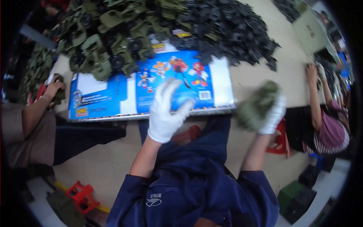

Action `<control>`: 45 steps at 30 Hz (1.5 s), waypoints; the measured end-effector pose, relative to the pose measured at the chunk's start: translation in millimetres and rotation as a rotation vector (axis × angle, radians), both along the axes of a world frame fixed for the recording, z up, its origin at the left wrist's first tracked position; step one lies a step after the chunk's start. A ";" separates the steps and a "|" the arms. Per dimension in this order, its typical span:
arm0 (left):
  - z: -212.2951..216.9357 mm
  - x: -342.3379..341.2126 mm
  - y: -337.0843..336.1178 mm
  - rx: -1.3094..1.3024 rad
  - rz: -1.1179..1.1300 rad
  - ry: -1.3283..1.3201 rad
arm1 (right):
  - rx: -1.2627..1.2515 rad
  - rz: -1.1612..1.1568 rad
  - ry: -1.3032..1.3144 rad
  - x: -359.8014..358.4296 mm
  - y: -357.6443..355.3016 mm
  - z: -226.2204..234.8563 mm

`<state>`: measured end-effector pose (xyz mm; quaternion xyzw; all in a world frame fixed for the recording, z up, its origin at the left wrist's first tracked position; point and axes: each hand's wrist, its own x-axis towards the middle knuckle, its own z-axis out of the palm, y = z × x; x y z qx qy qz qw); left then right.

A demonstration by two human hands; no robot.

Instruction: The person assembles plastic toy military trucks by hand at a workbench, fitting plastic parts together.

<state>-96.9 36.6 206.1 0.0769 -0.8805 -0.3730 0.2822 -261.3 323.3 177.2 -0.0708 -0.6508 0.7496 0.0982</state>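
The left hand (165, 115), in a white glove, was over a blue and white card (224, 81). Its thumb and fingers were spread apart, with nothing between them. I cannot tell if it touched the card. The right hand (274, 115), gloved too, was closed on a green toy part (252, 110), just past the right side of the card. Both looked blurry. A big heap of green toy parts (113, 41) and a heap of dark gray parts (230, 34) lay at the back of the card.
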 end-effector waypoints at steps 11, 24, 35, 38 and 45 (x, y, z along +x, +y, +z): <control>8.3 -52.4 -145.8 -0.557 0.722 -0.498 | -0.062 -0.207 -0.214 -228.2 122.7 -37.7; 60.3 -9.8 -124.5 1.143 0.574 -0.072 | 0.727 0.028 -0.200 -192.3 35.5 -36.8; 66.9 -34.3 -135.6 0.723 0.588 -0.742 | 0.440 0.120 -0.422 -97.4 -59.2 101.2; 30.4 -44.7 -130.4 0.427 0.605 -0.648 | 0.656 0.622 -0.530 -28.7 -134.1 129.5; 0.3 -32.2 -138.8 0.515 0.607 -0.553 | 1.112 1.054 0.068 10.5 -205.8 50.5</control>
